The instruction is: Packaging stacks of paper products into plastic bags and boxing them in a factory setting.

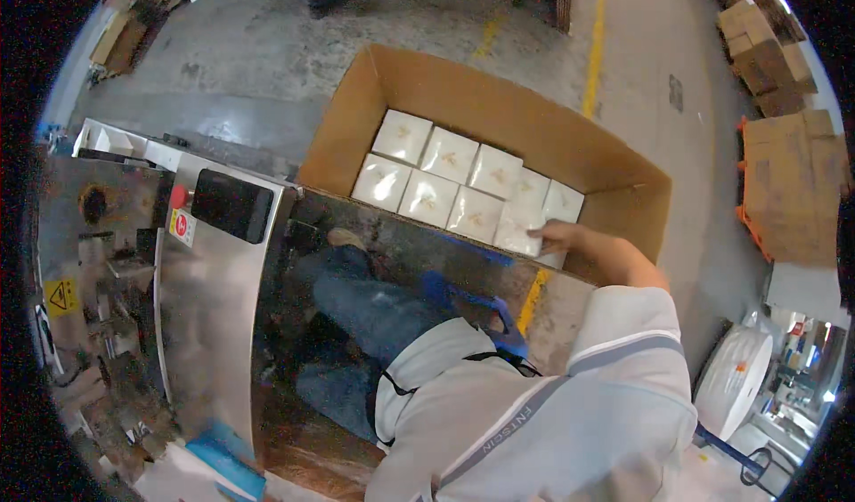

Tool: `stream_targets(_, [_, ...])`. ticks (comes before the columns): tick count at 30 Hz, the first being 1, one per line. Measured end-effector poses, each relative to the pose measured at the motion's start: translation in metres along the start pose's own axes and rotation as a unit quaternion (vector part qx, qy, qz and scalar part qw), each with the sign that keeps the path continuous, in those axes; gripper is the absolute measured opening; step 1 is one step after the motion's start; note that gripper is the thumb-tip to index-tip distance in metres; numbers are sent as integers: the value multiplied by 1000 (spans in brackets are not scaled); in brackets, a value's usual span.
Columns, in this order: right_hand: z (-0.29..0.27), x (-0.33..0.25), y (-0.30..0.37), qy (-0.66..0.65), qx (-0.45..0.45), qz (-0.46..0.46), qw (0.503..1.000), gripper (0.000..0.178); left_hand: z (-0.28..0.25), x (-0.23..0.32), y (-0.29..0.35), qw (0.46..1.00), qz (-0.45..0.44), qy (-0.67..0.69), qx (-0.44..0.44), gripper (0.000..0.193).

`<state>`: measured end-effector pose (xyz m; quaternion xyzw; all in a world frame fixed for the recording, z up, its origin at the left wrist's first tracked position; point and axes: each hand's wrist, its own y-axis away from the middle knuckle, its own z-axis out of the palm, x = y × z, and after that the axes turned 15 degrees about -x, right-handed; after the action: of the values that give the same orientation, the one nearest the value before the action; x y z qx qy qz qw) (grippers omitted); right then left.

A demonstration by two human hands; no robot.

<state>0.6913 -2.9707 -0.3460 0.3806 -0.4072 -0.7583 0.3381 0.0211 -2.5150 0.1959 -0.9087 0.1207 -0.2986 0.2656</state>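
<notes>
My right hand reaches into a large open cardboard box. Its fingers are closed on the near edge of a glossy white square packet at the box's right end. More white packets, each with a pale gold mark, lie in two rows beside it. The held packet overlaps its neighbours; whether it is lifted I cannot tell. My left hand is out of sight.
To the left stands a steel machine with a red button and a dark flat panel. A blue handle is beside my legs. Stacked cartons and a big white roll stand at the right.
</notes>
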Motion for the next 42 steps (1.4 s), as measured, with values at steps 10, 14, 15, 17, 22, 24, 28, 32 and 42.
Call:
stream_targets(10, [78,-29,7,-50,146,-75,985,60,32,42,24,995,24,90,-42,26])
stream_targets(14, [53,-44,49,156,247,-55,955,80,41,47,33,993,12,99,-67,28])
stream_targets(15, [38,-47,52,244,290,-76,922,85,41,48,34,993,13,99,-67,28])
stream_targets(17, [15,-82,67,420,328,-10,846,86,35,50,37,992,24,96,-76,28])
stream_targets(22, [4,-122,27,641,27,5,767,75,62,57,44,987,-4,103,-124,27])
stream_targets(24, [58,-139,-9,541,145,-154,814,68,30,32,45,989,-40,80,-117,28])
stream_targets(28, [58,-105,-6,481,343,-41,806,56,7,-46,48,958,-136,109,-227,39])
stream_targets(32, [17,-73,-3,452,327,4,830,73,30,-65,61,943,-161,176,-232,39])
stream_targets(42, [362,-297,158,399,172,-508,744,24,107,54,92,895,-133,270,-330,18])
